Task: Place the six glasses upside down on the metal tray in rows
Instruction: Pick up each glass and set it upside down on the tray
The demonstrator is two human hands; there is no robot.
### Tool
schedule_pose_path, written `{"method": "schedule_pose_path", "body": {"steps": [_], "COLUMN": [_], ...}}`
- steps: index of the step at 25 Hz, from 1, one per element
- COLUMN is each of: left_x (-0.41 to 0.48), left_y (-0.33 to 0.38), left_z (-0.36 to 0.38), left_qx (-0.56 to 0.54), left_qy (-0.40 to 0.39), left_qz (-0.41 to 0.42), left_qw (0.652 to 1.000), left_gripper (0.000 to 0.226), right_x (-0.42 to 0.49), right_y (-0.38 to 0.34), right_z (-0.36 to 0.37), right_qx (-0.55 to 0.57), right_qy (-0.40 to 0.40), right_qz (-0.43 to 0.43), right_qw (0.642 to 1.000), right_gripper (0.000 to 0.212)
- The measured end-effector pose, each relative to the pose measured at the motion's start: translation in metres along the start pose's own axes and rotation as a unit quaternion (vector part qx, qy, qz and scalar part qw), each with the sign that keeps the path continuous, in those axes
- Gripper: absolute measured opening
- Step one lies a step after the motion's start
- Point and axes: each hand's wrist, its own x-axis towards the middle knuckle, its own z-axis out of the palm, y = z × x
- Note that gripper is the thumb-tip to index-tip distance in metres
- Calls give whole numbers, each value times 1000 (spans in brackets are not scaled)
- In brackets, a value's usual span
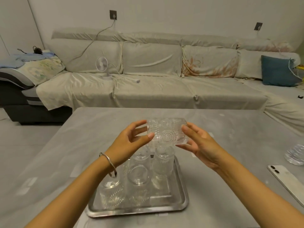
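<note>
One grey stone-look counter (82,145) carries the rectangular metal tray (182,201). Several ribbed clear glasses (162,163) stand inverted on it, crowded toward 10 o'clock. Above them, a patterned clear glass (167,131) lies sideways, grasped between the left hand (130,142) at 9 o'clock and the right hand (202,142) at 3 o'clock.

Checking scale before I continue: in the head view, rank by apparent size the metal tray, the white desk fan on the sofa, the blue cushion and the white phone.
1. Metal tray, clearly largest.
2. Blue cushion.
3. White phone, cut by the frame edge, so unsure against the cushion.
4. White desk fan, smallest, though farthest from the camera.
</note>
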Motion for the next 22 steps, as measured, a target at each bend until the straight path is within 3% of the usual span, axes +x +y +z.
{"method": "schedule_pose_path", "body": {"steps": [5, 10, 16, 22], "left_x": [-20, -30, -35, -34], "left_y": [-23, -61, -79, -80], "left_z": [-1, 3, 12, 12], "left_qx": [151, 405, 512, 518], "left_qy": [-26, -70, -75, -73], "left_qz": [6, -34, -14, -8], "left_qw": [988, 911, 855, 852], "left_gripper": [62, 60, 64, 66], "right_x": [-29, -44, -44, -36], "right_y": [-11, -1, 28, 49], "right_z": [-10, -14, -1, 9], "right_qx": [-191, -317, -435, -486], "right_qy": [27, 27, 16, -10], "right_qz": [-36, -6, 1, 10], "right_qw": [981, 948, 900, 874], "right_gripper": [56, 62, 68, 74]}}
